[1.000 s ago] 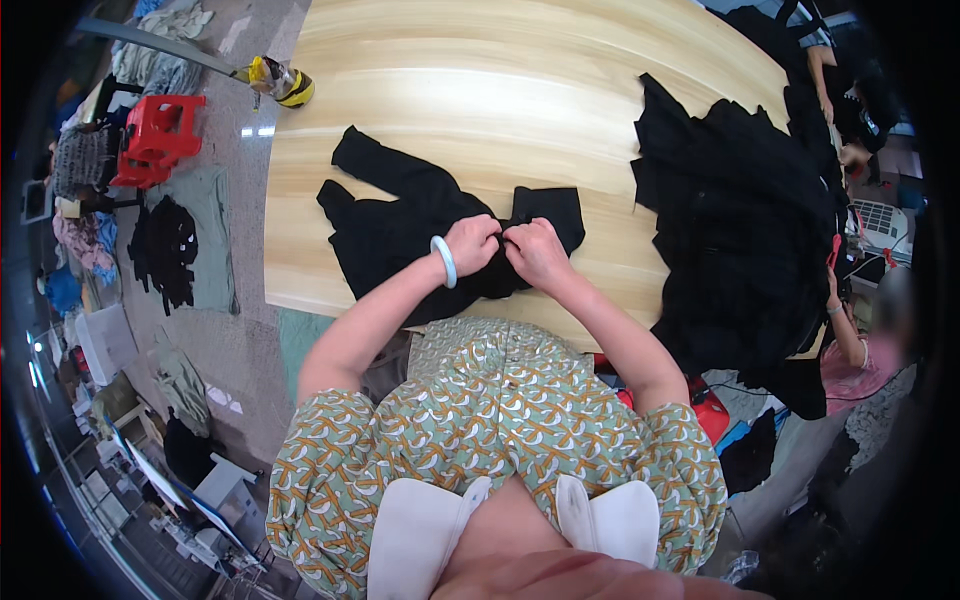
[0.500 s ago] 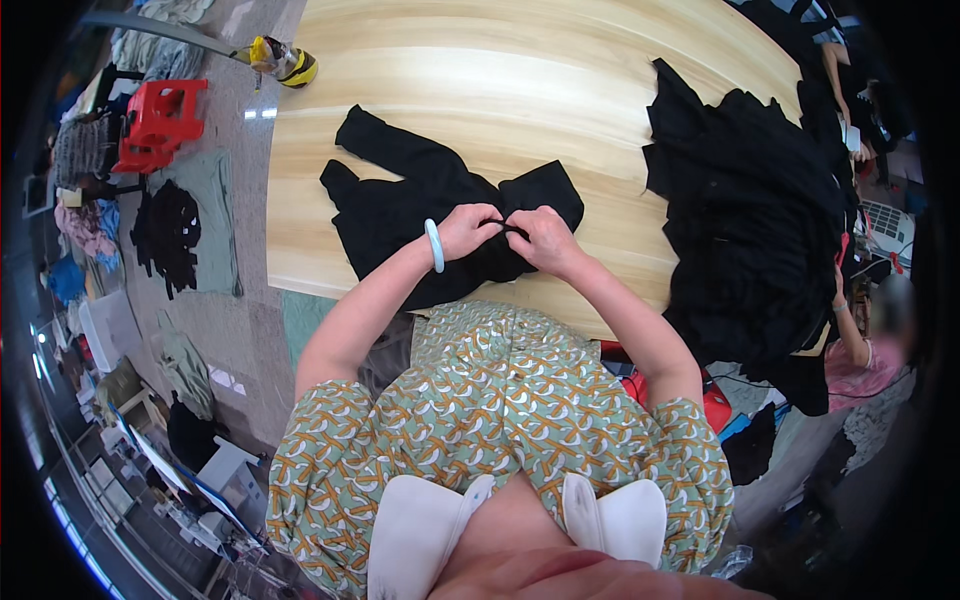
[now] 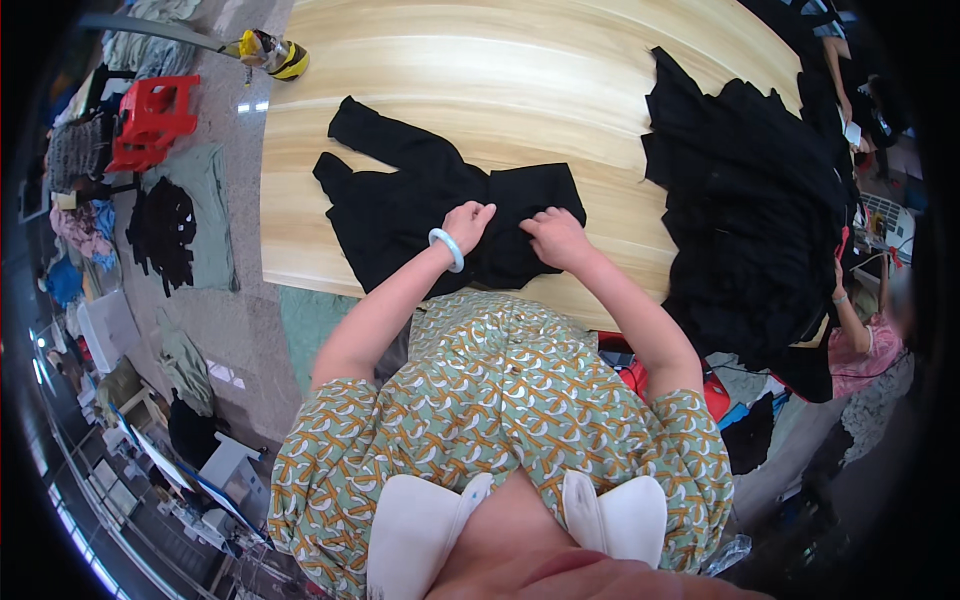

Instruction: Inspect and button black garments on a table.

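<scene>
A black long-sleeved garment (image 3: 395, 235) lies on the pale wooden table right in front of me, its sleeves pointing to the far left. The right end of it forms a squarish panel (image 3: 537, 187). My left hand (image 3: 466, 224), with a pale bracelet at the wrist, is closed in a pinch on the cloth near the middle. A short way to the right, my right hand (image 3: 556, 240) has its fingers bent and closed on the cloth of the panel. The exact bit of cloth under the fingertips is hard to make out, black on black.
A large heap of black garments (image 3: 750, 220) covers the table's right side. A pole end wrapped in yellow and black tape (image 3: 285, 60) stands by the far left corner. Red stools (image 3: 155, 120) and cloth are on the floor at left. Another person's arm (image 3: 850, 318) shows at far right.
My hands have moved apart from the fold they pinched together; the left shifted slightly left, the right slightly right. The garment's right panel now lies flatter and more spread.
</scene>
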{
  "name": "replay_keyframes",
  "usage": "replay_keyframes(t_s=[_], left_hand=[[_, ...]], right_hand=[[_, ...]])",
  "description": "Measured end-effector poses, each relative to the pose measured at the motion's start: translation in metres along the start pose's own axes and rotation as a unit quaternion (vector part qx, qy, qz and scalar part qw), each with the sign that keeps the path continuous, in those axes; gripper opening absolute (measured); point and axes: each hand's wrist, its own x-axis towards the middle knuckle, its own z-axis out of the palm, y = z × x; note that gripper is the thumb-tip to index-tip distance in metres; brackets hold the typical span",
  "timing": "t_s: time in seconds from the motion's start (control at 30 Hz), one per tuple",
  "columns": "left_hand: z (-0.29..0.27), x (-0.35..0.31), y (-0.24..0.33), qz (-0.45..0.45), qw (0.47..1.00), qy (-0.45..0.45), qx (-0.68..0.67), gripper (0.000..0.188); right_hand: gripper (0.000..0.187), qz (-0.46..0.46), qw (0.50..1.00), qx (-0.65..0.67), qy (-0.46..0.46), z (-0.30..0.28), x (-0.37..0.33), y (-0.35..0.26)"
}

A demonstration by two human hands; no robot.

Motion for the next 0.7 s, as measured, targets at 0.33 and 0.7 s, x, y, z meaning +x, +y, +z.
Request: replay_keyframes(t_s=[0.33, 0.7], left_hand=[[0.039, -0.001, -0.042, 0.005, 0.997, -0.022, -0.068, 0.04], [0.037, -0.019, -0.006, 0.059, 0.992, 0.11, -0.007, 0.016]], right_hand=[[0.024, -0.015, 0.995, 0.091, -0.047, 0.028, 0.001, -0.005], [0.016, -0.15, 0.988, 0.033, 0.03, -0.003, -0.004, -0.026]])
